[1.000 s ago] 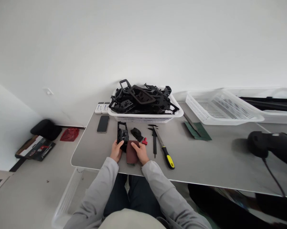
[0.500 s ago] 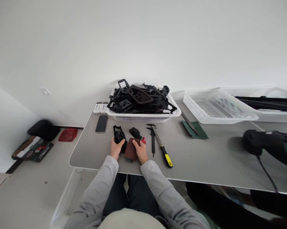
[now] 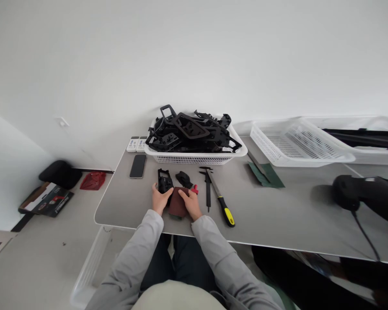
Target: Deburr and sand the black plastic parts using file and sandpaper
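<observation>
My left hand (image 3: pixel 160 199) is at the near end of a black plastic part (image 3: pixel 164 181), thumb pointing right and fingers apart; whether it grips the part is hard to see. My right hand (image 3: pixel 191 204) holds a reddish-brown sanding sheet (image 3: pixel 177 202), thumb on top, low over the table. Just behind the sheet lies a small dark piece (image 3: pixel 184 179), with a red item (image 3: pixel 194 189) beside my right fingers. Farther right are a black caliper (image 3: pixel 208 191) and a file with a black and yellow handle (image 3: pixel 226 213).
A white basket (image 3: pixel 194 159) heaped with black plastic parts stands behind. Left are a phone (image 3: pixel 138 166) and two small white boxes (image 3: pixel 137 144). Rightward lie green sheets (image 3: pixel 267 175), white baskets (image 3: pixel 277 162) and a black corded device (image 3: pixel 349 191).
The black part now lies more upright in view and slightly farther right. My left hand has shifted right and its fingers have spread from the part. The view has tilted slightly.
</observation>
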Tool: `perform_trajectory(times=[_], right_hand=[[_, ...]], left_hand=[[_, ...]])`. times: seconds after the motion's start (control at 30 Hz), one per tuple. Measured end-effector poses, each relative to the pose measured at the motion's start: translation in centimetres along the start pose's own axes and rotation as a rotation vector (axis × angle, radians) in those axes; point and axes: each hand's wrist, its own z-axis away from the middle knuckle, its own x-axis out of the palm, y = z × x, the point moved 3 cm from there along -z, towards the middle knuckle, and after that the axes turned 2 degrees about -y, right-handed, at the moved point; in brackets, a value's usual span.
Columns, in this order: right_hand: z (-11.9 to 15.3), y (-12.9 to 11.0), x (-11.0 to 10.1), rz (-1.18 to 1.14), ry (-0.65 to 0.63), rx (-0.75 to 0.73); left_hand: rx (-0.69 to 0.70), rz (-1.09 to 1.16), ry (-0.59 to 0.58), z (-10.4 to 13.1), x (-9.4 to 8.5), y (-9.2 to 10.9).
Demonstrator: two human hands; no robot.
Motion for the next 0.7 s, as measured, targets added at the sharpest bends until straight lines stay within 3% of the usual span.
perform_trajectory(times=[0.3, 0.5, 0.7], right_hand=[[0.06, -0.18, 0.03, -0.028, -0.137, 0.089], [-0.32, 0.05, -0.32, -0.046, -0.100, 0.103], [-0.03, -0.04, -0.06, -0.041, -0.155, 0.116]], left_hand=[[0.049, -0.015, -0.033, -0.04, -0.11, 0.01], [0.021, 0.077, -0.048, -0.04, -0.31, 0.02], [0.058, 0.091, -0.054, -0.13, -0.33, 0.02]])
